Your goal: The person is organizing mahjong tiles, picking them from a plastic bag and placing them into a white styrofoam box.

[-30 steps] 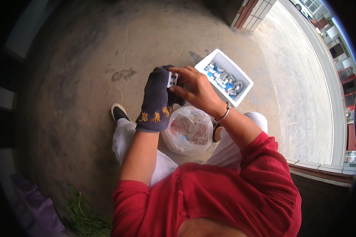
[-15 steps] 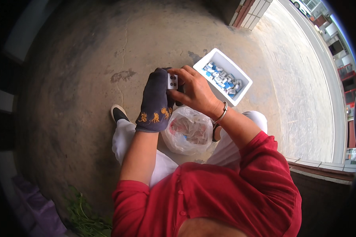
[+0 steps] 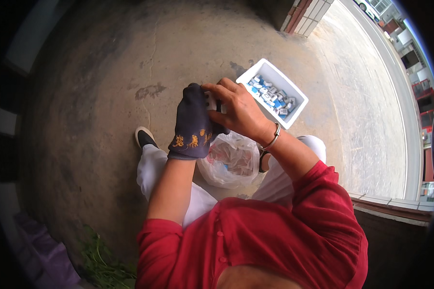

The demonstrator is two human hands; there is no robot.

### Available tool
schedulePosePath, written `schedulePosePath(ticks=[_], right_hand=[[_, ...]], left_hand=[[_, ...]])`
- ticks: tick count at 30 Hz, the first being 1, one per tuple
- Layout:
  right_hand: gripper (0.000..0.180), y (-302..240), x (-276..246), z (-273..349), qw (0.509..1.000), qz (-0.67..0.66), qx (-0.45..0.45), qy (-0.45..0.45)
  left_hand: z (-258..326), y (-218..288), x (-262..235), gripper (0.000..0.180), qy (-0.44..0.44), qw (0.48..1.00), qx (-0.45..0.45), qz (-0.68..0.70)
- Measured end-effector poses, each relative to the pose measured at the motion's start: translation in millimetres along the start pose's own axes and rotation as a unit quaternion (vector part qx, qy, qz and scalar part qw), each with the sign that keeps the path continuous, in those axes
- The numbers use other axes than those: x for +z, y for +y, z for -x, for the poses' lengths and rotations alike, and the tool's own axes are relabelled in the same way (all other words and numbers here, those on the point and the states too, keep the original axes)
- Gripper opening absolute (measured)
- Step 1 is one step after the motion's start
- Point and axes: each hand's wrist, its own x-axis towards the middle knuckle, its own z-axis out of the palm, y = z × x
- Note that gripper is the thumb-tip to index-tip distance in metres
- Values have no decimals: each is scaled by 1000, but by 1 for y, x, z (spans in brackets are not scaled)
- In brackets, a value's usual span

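In a dark glove with orange embroidery, my left hand [image 3: 190,123] is closed around a small white block with black round holes [image 3: 210,102]. The bare fingers of my right hand [image 3: 241,111] pinch the same block from the right, with a metal bracelet [image 3: 274,137] on that wrist. Most of the block is hidden between the glove and the fingers. Below my hands, a translucent plastic bag [image 3: 243,166] stands between my legs with its mouth open, and crumpled material shows inside. Right of my hands sits a white box [image 3: 283,78] holding several small white-and-blue pieces [image 3: 275,99].
My shoe [image 3: 144,137] rests on the concrete floor [image 3: 101,96] at the left. Green leafy stalks [image 3: 103,260] and purple cloth-like material [image 3: 48,250] lie at the lower left. A tiled pillar [image 3: 309,19] stands at the back, with a paved road beyond to the right.
My left hand has turned slightly, so less of the block's holed face shows. My right hand has shifted a little to the right, still on the block.
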Motion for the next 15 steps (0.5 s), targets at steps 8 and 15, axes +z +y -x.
schedulePosePath(ticks=[8, 15], right_hand=[[50, 9, -12, 0, 999, 2, 40, -29], [49, 3, -2, 2, 999, 18, 22, -35]], left_hand=[[-18, -11, 18, 30, -34, 777, -87, 623], [1, 15, 8, 27, 142, 894, -72, 419]])
